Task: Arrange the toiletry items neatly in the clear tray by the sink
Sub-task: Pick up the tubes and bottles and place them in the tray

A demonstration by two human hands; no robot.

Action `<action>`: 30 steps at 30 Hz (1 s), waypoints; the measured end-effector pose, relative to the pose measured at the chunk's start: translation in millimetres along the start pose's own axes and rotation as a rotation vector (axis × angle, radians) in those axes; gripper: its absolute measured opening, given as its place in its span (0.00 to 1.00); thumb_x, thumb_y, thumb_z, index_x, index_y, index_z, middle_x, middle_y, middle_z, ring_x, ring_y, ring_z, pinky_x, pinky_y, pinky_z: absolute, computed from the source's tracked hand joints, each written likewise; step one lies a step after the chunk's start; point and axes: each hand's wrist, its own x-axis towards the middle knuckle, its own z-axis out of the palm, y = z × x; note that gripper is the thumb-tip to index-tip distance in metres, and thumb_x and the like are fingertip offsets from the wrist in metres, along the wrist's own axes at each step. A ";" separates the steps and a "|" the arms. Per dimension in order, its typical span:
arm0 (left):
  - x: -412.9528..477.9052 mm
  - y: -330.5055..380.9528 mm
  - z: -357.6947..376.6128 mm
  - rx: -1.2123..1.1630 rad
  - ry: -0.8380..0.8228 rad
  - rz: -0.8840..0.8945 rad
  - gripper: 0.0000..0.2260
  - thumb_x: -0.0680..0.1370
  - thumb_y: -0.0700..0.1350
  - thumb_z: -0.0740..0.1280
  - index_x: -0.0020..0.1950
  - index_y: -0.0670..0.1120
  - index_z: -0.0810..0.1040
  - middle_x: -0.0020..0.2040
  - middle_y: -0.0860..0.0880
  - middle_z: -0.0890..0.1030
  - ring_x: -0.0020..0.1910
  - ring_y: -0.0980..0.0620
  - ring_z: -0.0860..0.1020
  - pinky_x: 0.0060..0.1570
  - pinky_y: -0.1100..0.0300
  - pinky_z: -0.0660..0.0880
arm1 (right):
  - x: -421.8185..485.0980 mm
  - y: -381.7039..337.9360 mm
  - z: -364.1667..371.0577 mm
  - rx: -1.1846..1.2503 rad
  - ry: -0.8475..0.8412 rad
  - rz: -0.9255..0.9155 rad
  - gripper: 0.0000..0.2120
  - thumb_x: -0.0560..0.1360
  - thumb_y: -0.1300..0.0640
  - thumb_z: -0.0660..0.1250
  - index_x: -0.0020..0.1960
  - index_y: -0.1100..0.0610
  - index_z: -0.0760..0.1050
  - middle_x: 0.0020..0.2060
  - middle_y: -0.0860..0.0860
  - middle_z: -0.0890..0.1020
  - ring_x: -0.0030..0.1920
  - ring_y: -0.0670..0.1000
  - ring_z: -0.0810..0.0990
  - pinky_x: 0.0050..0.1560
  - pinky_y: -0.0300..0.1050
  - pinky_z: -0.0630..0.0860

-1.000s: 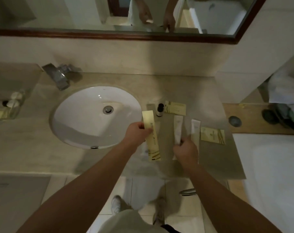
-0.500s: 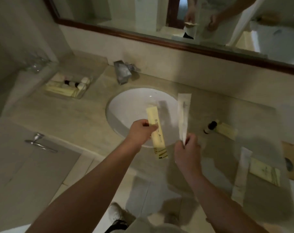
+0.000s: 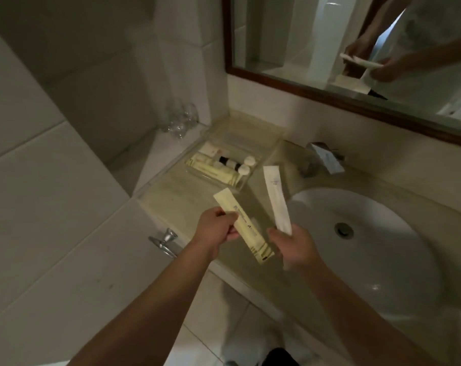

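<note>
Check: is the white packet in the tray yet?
Out. The right hand holds the white packet above the counter, short of the tray.

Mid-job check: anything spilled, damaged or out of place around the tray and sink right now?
Nothing stands out. The clear tray sits upright on the counter with its items lying in it. The left hand holds a yellow packet, the right hand a white packet. The sink looks dry.

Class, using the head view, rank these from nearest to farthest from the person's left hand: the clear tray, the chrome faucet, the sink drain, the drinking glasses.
From the left hand:
1. Clear plastic tray, just ahead on the counter.
2. Round metal sink drain, right, in the basin.
3. Clear drinking glasses at the far left and chrome faucet at the far right: too close to call.
</note>
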 end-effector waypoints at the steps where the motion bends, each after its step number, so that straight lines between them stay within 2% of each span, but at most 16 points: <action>1: 10.6 4.2 -7.4 -0.015 0.009 -0.008 0.04 0.77 0.36 0.64 0.51 0.40 0.77 0.43 0.43 0.82 0.37 0.51 0.82 0.35 0.60 0.81 | 9.1 -7.6 7.4 -0.019 -0.015 -0.011 0.10 0.75 0.52 0.70 0.40 0.59 0.76 0.28 0.53 0.75 0.25 0.49 0.74 0.22 0.40 0.71; 4: 44.3 16.3 -24.9 -0.053 0.043 -0.017 0.07 0.77 0.35 0.64 0.55 0.39 0.75 0.47 0.40 0.82 0.43 0.46 0.82 0.44 0.52 0.82 | 38.1 -28.4 26.2 -0.068 -0.080 -0.045 0.11 0.75 0.53 0.71 0.38 0.56 0.74 0.26 0.52 0.75 0.24 0.49 0.75 0.24 0.42 0.71; 7: 74.7 30.3 -38.4 -0.082 0.078 -0.033 0.07 0.77 0.35 0.64 0.54 0.39 0.76 0.45 0.41 0.82 0.40 0.49 0.83 0.47 0.49 0.81 | 67.3 -46.9 45.2 -0.097 -0.146 -0.022 0.07 0.74 0.56 0.72 0.43 0.58 0.76 0.30 0.52 0.76 0.29 0.49 0.76 0.30 0.43 0.73; 10: 108.3 46.6 -52.6 -0.082 0.084 -0.038 0.07 0.76 0.36 0.65 0.53 0.41 0.78 0.41 0.44 0.82 0.35 0.52 0.82 0.43 0.53 0.82 | 98.9 -63.9 63.6 -0.121 -0.150 0.008 0.06 0.73 0.57 0.72 0.46 0.56 0.76 0.34 0.52 0.78 0.32 0.48 0.77 0.34 0.43 0.75; 14: 149.3 71.0 -71.0 -0.106 0.059 -0.058 0.06 0.77 0.37 0.64 0.51 0.42 0.78 0.46 0.44 0.84 0.42 0.47 0.84 0.38 0.55 0.80 | 133.7 -81.8 76.5 -0.225 -0.128 0.034 0.06 0.73 0.54 0.72 0.44 0.55 0.77 0.33 0.49 0.80 0.30 0.46 0.78 0.25 0.35 0.70; 17: 186.2 89.0 -87.1 -0.093 0.067 -0.046 0.07 0.77 0.38 0.65 0.54 0.41 0.76 0.45 0.44 0.82 0.42 0.48 0.82 0.38 0.57 0.79 | 157.9 -94.8 83.7 -0.246 -0.110 0.056 0.06 0.72 0.56 0.73 0.43 0.56 0.77 0.32 0.50 0.80 0.30 0.46 0.77 0.29 0.38 0.72; 20: 223.3 101.3 -101.2 -0.014 0.006 -0.066 0.08 0.77 0.39 0.65 0.56 0.43 0.75 0.44 0.46 0.80 0.39 0.51 0.79 0.39 0.59 0.77 | 181.1 -107.3 93.5 -0.287 -0.068 0.069 0.07 0.73 0.58 0.73 0.42 0.53 0.75 0.34 0.51 0.80 0.31 0.47 0.77 0.30 0.39 0.72; 24: 265.8 110.4 -118.5 0.216 -0.051 -0.034 0.06 0.75 0.40 0.68 0.52 0.44 0.78 0.40 0.48 0.80 0.34 0.54 0.77 0.35 0.60 0.74 | 198.7 -114.8 108.5 -0.260 0.019 0.172 0.08 0.73 0.55 0.73 0.49 0.56 0.77 0.36 0.52 0.81 0.31 0.47 0.77 0.29 0.40 0.71; 28: 288.1 122.6 -121.9 0.305 -0.105 -0.019 0.08 0.75 0.37 0.65 0.52 0.43 0.79 0.35 0.48 0.78 0.30 0.54 0.74 0.30 0.63 0.71 | 214.1 -124.6 120.4 -0.163 0.111 0.197 0.09 0.74 0.56 0.72 0.52 0.56 0.77 0.37 0.52 0.80 0.32 0.48 0.76 0.28 0.41 0.70; 30: 296.2 134.8 -119.5 0.328 -0.133 0.025 0.09 0.74 0.36 0.64 0.51 0.44 0.80 0.34 0.49 0.78 0.30 0.54 0.74 0.30 0.62 0.71 | 223.7 -132.0 122.7 -0.092 0.180 0.164 0.09 0.73 0.57 0.72 0.52 0.57 0.77 0.38 0.52 0.80 0.32 0.47 0.76 0.29 0.40 0.70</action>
